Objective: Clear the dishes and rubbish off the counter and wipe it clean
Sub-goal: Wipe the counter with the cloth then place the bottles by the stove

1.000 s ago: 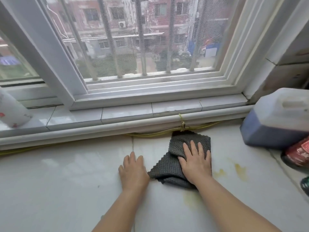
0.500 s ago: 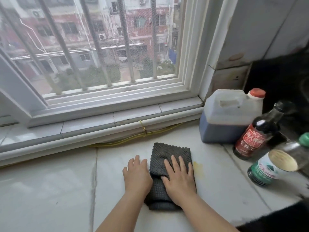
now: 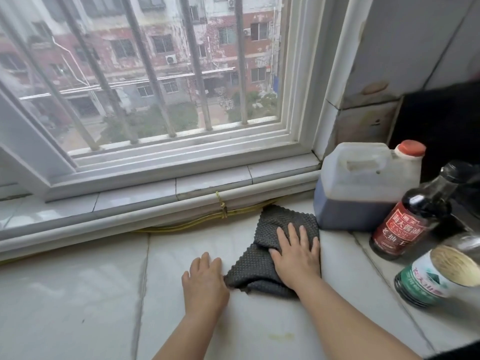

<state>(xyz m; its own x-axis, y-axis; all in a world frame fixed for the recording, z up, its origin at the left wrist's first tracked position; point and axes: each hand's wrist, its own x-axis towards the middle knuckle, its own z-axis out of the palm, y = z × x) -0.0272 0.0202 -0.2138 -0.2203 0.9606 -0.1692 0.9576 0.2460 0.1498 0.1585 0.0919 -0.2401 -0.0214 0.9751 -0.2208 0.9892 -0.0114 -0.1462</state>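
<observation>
Pressing palm down on a dark grey, waffle-textured cleaning cloth (image 3: 259, 268), the right hand (image 3: 296, 258) has its fingers straight and spread, curled round nothing. The left hand (image 3: 205, 281) rests flat on the pale, glossy tiled worktop (image 3: 78, 294) just left of the cloth, fingers relaxed and close together, holding nothing; whether its edge touches the fabric cannot be told. The cloth lies rumpled and partly folded on the worktop, its far corner reaching toward the foot of the white tiled window ledge (image 3: 130, 196) and its right edge just beside a white plastic jug with a red cap (image 3: 363, 183), which holds dark liquid in its lower part. A thin yellow cord (image 3: 202, 222) runs along the foot of the ledge behind the cloth. Right of the jug stands a dark glass sauce bottle with a red label (image 3: 405, 224), and nearer the camera a green-and-white-labelled bottle (image 3: 426, 279), its top blurred. A faint yellowish smear (image 3: 281, 335) marks the worktop between the forearms
</observation>
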